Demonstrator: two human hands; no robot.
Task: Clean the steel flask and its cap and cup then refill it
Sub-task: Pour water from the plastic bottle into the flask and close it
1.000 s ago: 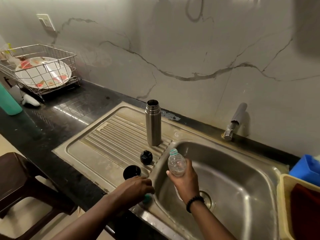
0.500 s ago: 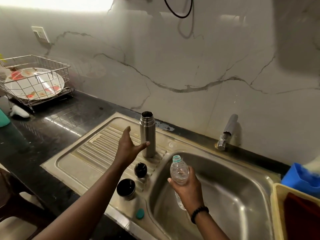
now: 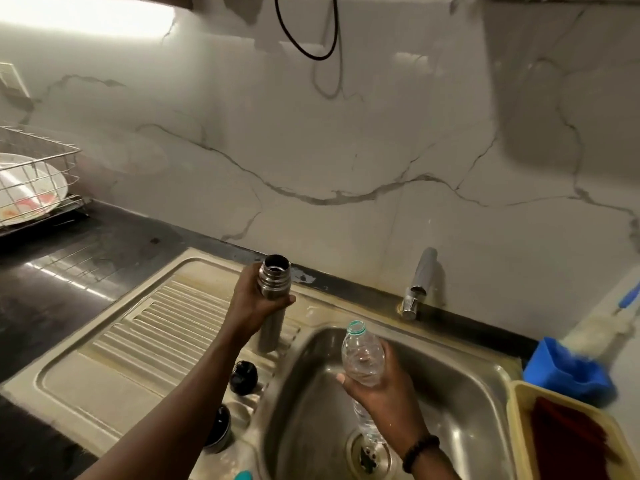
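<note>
The steel flask point(image 3: 273, 282) stands upright and uncapped on the ribbed drainboard point(image 3: 166, 327). My left hand point(image 3: 254, 306) grips it just below the threaded neck. My right hand point(image 3: 377, 389) holds an open clear plastic water bottle point(image 3: 362, 355) upright over the sink basin point(image 3: 450, 393). The flask's black cap point(image 3: 243, 372) lies on the drainboard below the flask. The dark cup point(image 3: 218, 429) sits nearer the front edge, partly hidden by my left forearm. A teal bottle cap point(image 3: 243, 475) lies at the sink's front rim.
The tap point(image 3: 417, 285) juts from the wall behind the basin. A wire rack point(image 3: 34, 181) with plates stands at the far left on the black counter. A blue tub point(image 3: 568, 372) and a yellow tub point(image 3: 568, 434) stand to the right of the sink.
My left hand left the teal cap at the sink rim, reached up to the flask and now grips it. The bottle in my right hand stayed over the basin.
</note>
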